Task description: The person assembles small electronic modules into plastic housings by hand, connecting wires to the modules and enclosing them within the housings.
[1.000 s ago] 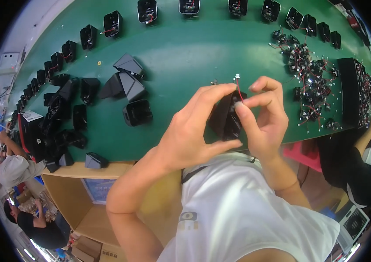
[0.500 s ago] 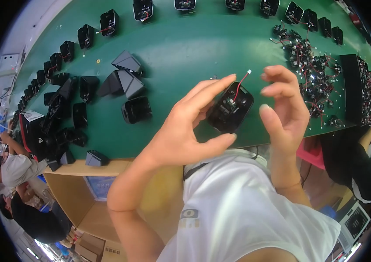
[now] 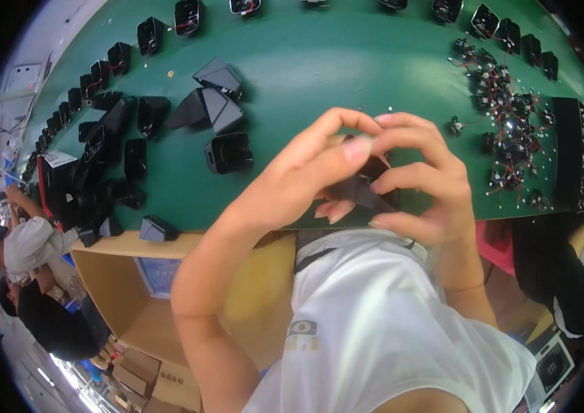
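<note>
Both my hands are closed around a small black plastic housing (image 3: 360,193) just above the table's near edge. My left hand (image 3: 305,165) grips it from the left, thumb across the top. My right hand (image 3: 433,172) has its curled fingers on the right side. Much of the housing is hidden by the fingers, and a bit of red wire shows near its top. Left of my hands lie an open black housing (image 3: 230,153) and several angular dark-grey housings (image 3: 223,109). Close to the right hand is a small wired part (image 3: 457,125).
A heap of small wired parts (image 3: 512,124) lies to the right, beside a black box (image 3: 567,155) filled with more. Black housings (image 3: 188,17) line the far edge, and others (image 3: 102,138) are piled left. A cardboard box (image 3: 116,289) stands below. Co-workers (image 3: 557,261) sit at both sides.
My right hand has moved in from the right and taken hold of the housing. The housing has tilted, and its open inside no longer shows. The whole view has shifted slightly.
</note>
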Demonstrator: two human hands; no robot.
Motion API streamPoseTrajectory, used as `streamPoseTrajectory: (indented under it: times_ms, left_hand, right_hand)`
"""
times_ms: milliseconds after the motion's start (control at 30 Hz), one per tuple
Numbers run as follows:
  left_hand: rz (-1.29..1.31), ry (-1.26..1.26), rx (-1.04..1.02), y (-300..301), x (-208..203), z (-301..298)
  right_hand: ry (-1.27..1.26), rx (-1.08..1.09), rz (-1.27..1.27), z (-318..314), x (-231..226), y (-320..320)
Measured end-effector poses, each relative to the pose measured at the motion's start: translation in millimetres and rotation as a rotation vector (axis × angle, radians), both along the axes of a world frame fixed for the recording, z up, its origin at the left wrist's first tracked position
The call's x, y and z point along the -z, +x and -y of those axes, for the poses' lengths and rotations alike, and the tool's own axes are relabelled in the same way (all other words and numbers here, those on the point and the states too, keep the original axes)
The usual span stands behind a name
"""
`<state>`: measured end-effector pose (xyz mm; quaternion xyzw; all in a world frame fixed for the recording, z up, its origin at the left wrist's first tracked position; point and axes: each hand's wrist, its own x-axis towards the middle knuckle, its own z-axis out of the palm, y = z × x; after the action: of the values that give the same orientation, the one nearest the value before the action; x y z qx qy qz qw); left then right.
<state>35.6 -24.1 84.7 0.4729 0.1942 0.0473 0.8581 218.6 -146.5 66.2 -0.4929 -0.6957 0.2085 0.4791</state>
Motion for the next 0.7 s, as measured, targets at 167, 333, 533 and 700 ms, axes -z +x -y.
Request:
streamPoseTrajectory:
  times_ms: [167,333,533,700]
  left_hand:
    - [-0.189,-0.012,-0.087,5,-8,6]
    - [-0.170,0.000,-0.102,4,-6,5]
    - [-0.242,0.108,0.032,1,-4,1]
    - [-0.228,0.070,0.054,2,-9,3]
  right_hand:
    - [-0.125,-0.002,-0.314,2,9,-15]
    - [-0.148,-0.022,-0.481,5,22,-13]
    - [-0.239,-0.020,-0.786,7,26,-13]
    - [-0.353,-0.120,-1.022,8,27,-14]
